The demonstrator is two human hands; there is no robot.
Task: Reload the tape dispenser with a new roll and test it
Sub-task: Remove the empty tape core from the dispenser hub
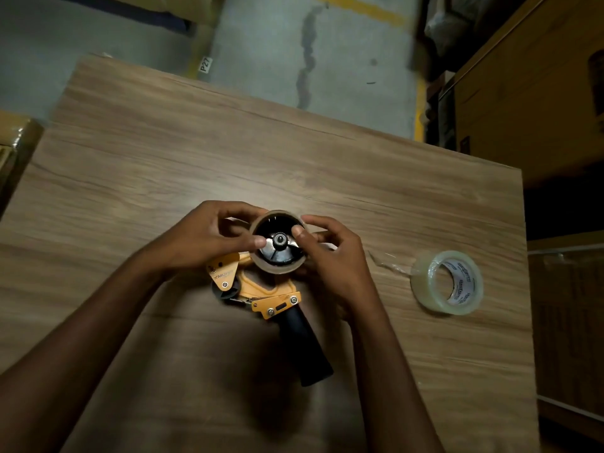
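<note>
An orange tape dispenser with a black handle lies on its side on the wooden table. An empty brown cardboard core sits on its black spool hub. My left hand pinches the core's left rim, thumb inside the ring. My right hand grips the core's right rim, thumb tip inside near the hub. A new roll of clear tape lies flat on the table to the right, with a loose tail of tape stretching left from it.
Cardboard boxes stand at the left edge and along the right. Beyond the table's far edge is grey concrete floor with yellow lines.
</note>
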